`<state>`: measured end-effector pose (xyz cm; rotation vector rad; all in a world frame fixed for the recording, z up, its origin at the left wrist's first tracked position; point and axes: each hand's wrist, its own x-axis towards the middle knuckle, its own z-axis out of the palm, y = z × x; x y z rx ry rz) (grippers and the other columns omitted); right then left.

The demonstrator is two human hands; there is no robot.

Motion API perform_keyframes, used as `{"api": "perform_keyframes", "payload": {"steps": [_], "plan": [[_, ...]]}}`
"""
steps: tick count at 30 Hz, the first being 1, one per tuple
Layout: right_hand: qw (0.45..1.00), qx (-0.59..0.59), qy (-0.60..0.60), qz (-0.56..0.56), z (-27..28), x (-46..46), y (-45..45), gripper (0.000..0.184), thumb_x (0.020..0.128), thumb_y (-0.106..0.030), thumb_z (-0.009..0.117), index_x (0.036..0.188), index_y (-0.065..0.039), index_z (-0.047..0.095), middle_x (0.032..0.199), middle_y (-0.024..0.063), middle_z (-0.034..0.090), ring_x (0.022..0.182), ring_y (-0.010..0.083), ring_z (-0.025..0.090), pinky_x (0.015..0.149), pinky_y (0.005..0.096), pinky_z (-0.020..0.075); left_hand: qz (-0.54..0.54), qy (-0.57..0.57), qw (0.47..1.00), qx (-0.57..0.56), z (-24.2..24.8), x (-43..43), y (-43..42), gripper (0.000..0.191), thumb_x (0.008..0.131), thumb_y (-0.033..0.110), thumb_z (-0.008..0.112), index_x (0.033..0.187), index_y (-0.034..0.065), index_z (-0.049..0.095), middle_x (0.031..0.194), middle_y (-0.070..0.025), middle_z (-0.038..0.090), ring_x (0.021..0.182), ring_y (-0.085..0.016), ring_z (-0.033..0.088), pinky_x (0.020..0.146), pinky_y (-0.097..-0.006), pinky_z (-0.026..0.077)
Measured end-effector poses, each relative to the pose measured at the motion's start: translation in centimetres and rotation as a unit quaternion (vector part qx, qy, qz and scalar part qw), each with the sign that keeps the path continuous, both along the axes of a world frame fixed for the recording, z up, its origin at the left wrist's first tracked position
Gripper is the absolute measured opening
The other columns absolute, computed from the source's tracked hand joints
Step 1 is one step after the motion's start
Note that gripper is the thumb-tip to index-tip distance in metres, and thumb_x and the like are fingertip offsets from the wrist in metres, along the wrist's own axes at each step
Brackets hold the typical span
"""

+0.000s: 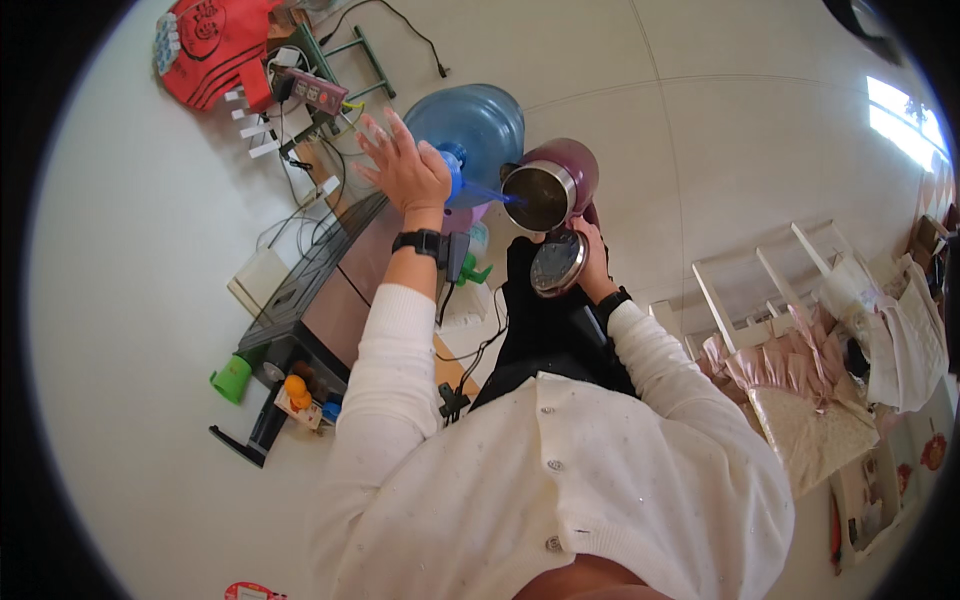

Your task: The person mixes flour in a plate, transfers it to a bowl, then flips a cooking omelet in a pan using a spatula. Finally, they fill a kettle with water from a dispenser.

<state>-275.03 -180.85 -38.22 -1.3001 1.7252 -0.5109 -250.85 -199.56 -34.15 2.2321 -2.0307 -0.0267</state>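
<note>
A large blue water jug (491, 112) stands on the floor with a blue hand pump (452, 166) on its neck. My left hand (409, 169), dusted with something white, rests its palm side at the pump's top, fingers spread. From the pump a blue spout (484, 192) reaches into the mouth of a purple kettle (581, 169) with a steel rim. The kettle leans towards the jug, its round lid (559, 262) swung back. My right hand (594, 259) is closed around the kettle's handle, which it partly hides, beside the lid. Whether water is flowing, I cannot tell.
A dark-topped cabinet (360, 277) stands at the left, with a green cup (232, 379) near its end. Beyond it are a power strip (319, 91), loose cables and a red bag (214, 52). White chairs (712, 304) with pink fabric covers stand at the right.
</note>
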Motion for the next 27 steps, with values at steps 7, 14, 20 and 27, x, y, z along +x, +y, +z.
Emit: {"api": "perform_keyframes", "payload": {"steps": [7, 14, 20, 27], "plan": [[1.0, 0.005, -0.009, -0.004, -0.6, 0.1, 0.2, 0.03, 0.075, -0.011, 0.067, 0.101, -0.009, 0.052, 0.096, 0.0137, 0.058, 0.088, 0.0373, 0.052, 0.077, 0.0434, 0.0432, -0.002, -0.034, 0.999, 0.037, -1.8, -0.1, 0.2, 0.067, 0.083, 0.028, 0.041, 0.147, 0.0119, 0.028, 0.152, -0.0238, 0.021, 0.136, -0.05, 0.022, 0.102, -0.0718, 0.017], [1.0, -0.023, -0.013, -0.003, -1.0, -0.1, 0.8, 0.033, 0.073, -0.011, 0.068, 0.102, -0.01, 0.051, 0.099, 0.0128, 0.057, 0.091, 0.0364, 0.052, 0.079, 0.0427, 0.0432, 0.002, -0.031, 0.998, 0.046, -2.0, -0.2, 0.5, 0.066, 0.084, 0.027, 0.04, 0.148, 0.0138, 0.027, 0.153, -0.0231, 0.02, 0.136, -0.049, 0.021, 0.104, -0.0704, 0.015], [1.0, -0.024, -0.01, -0.015, -1.6, -0.1, 1.4, 0.037, 0.072, -0.011, 0.069, 0.104, -0.01, 0.052, 0.1, 0.0123, 0.058, 0.093, 0.0359, 0.053, 0.08, 0.0417, 0.0436, 0.003, -0.031, 0.999, 0.038, -2.4, -0.1, 0.7, 0.067, 0.084, 0.027, 0.041, 0.148, 0.015, 0.027, 0.153, -0.022, 0.02, 0.136, -0.049, 0.021, 0.105, -0.0701, 0.015], [0.999, -0.034, -0.011, -0.004, -1.4, -0.3, 1.3, 0.04, 0.071, -0.009, 0.07, 0.107, -0.009, 0.052, 0.101, 0.0127, 0.058, 0.093, 0.0361, 0.053, 0.081, 0.0419, 0.0436, 0.005, -0.034, 0.998, 0.044, -2.4, -0.1, 0.7, 0.069, 0.084, 0.027, 0.04, 0.149, 0.0162, 0.024, 0.154, -0.0215, 0.019, 0.137, -0.049, 0.021, 0.106, -0.069, 0.015]]}}
